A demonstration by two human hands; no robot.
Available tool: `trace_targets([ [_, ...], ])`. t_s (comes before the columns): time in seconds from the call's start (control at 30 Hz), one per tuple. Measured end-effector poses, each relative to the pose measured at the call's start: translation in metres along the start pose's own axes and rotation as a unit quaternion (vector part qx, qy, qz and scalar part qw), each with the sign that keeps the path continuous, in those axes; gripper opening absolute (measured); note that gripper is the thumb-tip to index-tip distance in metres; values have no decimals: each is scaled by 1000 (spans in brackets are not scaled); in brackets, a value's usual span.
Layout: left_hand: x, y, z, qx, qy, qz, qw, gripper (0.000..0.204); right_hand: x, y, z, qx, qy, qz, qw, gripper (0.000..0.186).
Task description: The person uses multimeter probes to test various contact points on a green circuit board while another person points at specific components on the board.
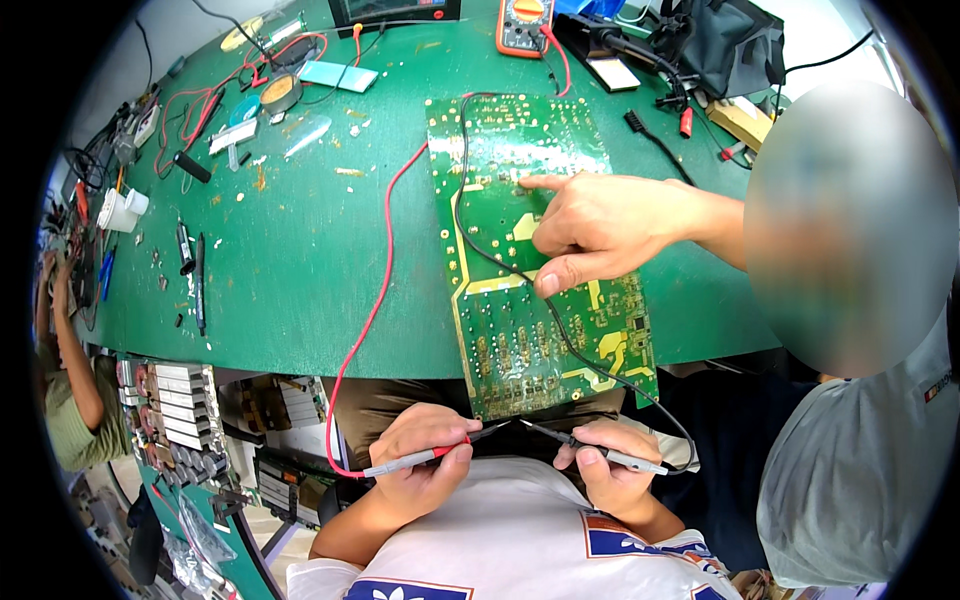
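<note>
In the head view, the left hand (415,445), at lower centre of the frame, has its fingers closed around a red-and-grey test probe (395,464). To its right, the right hand (610,465) grips a black-and-grey test probe (630,461). The probe tips meet or nearly meet just beside the lower edge of a green circuit board (510,325); whether they touch cannot be told.

The board lies at the centre of the frame, on the green bench (290,240), its lower end overhanging the near edge. A red lead (388,255) curves from the left probe up to the board's left edge, while a black lead (567,340) runs from the right probe across the board's face.

A co-worker's hand (595,220) reaches in from the right, index finger extended to the upper part of the board, thumb lower down over it. At the top of the frame stands an orange multimeter (507,38). At upper left are a round tin (281,94) and a light blue strip (340,76); a black pen (201,285) lies farther down, at left.
</note>
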State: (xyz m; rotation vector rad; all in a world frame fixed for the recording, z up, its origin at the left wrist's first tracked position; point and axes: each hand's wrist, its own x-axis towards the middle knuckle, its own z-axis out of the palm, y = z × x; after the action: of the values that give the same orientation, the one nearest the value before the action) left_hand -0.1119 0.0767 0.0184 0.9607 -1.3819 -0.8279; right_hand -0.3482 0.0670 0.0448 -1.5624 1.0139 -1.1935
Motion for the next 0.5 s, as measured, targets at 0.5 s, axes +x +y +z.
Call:
trace_targets([
  [0.5,-6,6,8,-10,25,-27,999,14,-3,-6,-2,26,6,27,999,15],
])
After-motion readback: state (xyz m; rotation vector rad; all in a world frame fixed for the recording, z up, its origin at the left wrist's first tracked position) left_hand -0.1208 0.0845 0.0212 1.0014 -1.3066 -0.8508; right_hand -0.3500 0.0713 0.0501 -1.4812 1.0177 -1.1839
